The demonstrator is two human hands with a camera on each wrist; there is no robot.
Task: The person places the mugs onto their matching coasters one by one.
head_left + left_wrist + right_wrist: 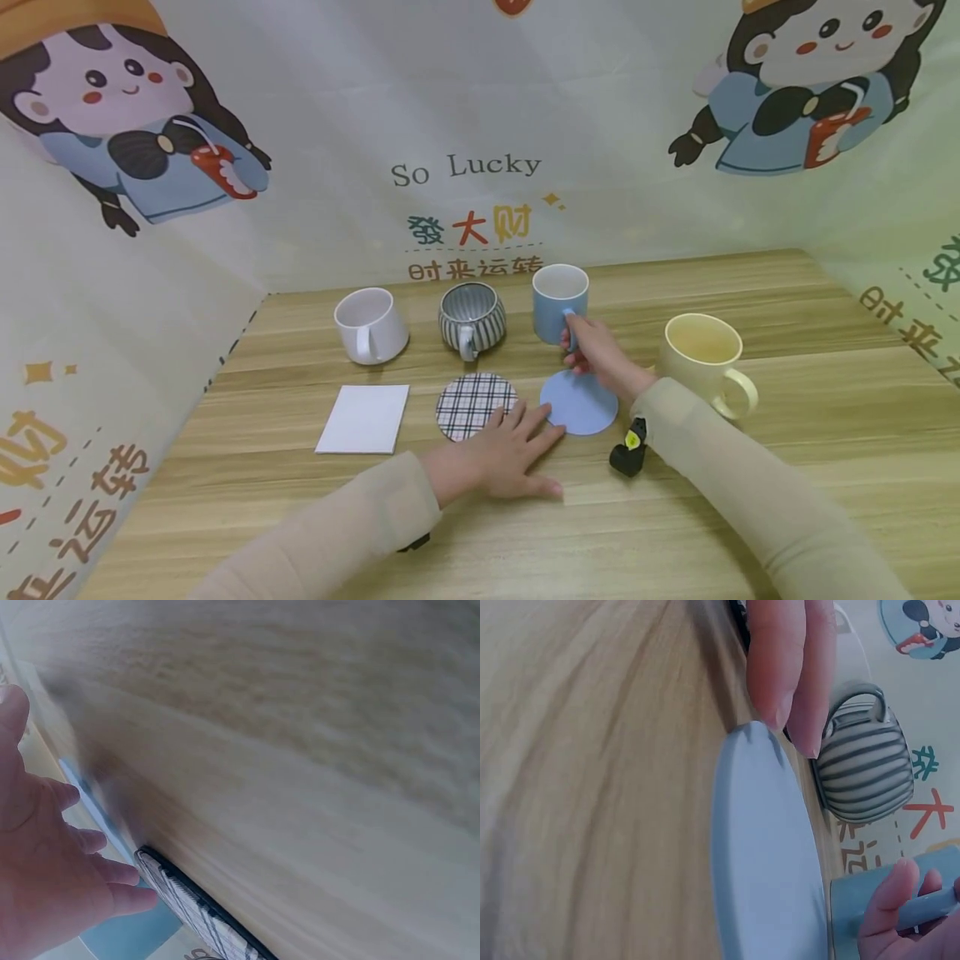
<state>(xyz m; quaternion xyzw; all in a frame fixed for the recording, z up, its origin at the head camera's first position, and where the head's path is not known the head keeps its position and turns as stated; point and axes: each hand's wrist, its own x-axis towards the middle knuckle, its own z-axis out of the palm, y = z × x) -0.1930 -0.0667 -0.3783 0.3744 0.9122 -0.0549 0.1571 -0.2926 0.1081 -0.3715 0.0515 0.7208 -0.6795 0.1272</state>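
Observation:
My right hand [603,357] grips the handle of a light blue mug [551,310] at the back of the table; the right wrist view shows its fingers curled at that handle. Just in front of the mug lies a round light blue coaster [581,407]. My left hand [510,454] is spread with straight fingers, its fingertips at the blue coaster's left edge and overlapping a round plaid coaster [467,407]. In the left wrist view the dark-edged plaid coaster [199,911] shows beside the left fingers. Part of the plaid coaster is hidden behind that hand.
A white mug [367,325] and a grey striped cup [483,321] stand left of the blue mug. To the right is a yellow mug [701,358], close to my right forearm. A square white coaster [363,419] lies at left. Printed cloth [330,125] hangs behind the wooden table.

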